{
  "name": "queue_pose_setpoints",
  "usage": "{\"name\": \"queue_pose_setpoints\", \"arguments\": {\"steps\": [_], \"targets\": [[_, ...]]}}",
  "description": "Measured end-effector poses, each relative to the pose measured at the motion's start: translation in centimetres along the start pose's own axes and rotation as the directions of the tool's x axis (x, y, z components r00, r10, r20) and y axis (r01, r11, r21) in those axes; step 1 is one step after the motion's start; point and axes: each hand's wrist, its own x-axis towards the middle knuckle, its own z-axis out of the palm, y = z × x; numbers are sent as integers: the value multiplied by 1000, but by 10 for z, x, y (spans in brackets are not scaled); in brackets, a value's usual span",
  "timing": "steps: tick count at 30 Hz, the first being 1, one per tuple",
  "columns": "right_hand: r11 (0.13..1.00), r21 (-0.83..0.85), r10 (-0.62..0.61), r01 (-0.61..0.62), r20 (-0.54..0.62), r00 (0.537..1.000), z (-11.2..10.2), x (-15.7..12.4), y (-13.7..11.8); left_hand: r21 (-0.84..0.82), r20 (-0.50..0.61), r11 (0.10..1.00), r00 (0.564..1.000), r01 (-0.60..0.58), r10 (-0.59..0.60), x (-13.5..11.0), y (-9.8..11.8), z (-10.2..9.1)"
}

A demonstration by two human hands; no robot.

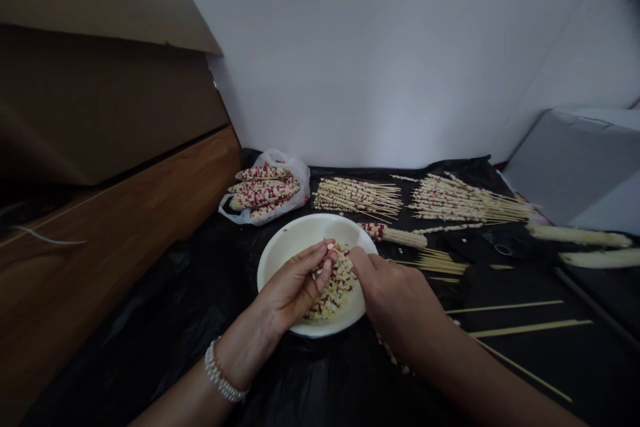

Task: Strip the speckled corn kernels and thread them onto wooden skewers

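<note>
My left hand (300,280), with a beaded bracelet (223,373) at its wrist, pinches a pale corn kernel (331,247) between thumb and fingertips. Close beside it, my right hand (393,287) is closed on a thin stick that looks like a bamboo skewer (339,251), its end reaching toward the kernel. Most of that skewer is hidden by the right hand. Both hands are over a white bowl (273,250) holding loose cream and dark red corn kernels (340,290). A partly shelled corn cob (400,236) lies just behind the bowl's right side.
Behind the bowl are a plastic bag (300,177) of corn cobs (263,195) and two piles of kernel-threaded skewers (345,195). Bare skewers (443,261) and stripped cobs (580,235) lie right on black sheeting (190,320). A cardboard box (110,100) stands left, a white box (575,167) right.
</note>
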Motion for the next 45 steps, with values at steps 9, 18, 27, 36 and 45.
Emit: {"name": "queue_pose_setpoints", "arguments": {"steps": [9, 18, 27, 36, 45], "targets": [[998, 51, -24, 27, -55, 998, -3, -1, -1, -20, -62, 1000, 998, 6, -7, 0, 1, 2], [999, 31, -25, 26, -20, 999, -1, -1, -4, 12, -42, 1000, 999, 14, -14, 0, -2, 3], [999, 52, 4, -4, 11, 1000, -7, 1, -2, 12, 26, 1000, 999, 20, -20, -3, -2, 1], [977, 211, 14, -15, 6, 1000, -2, 0, -3, 113, 54, 993, 998, 35, -41, -5, 0, 3], [987, 163, 18, -16, -8, 1000, 1, 1, 1, 44, 52, 997, 996, 71, -73, -3, -3, 1]]}}
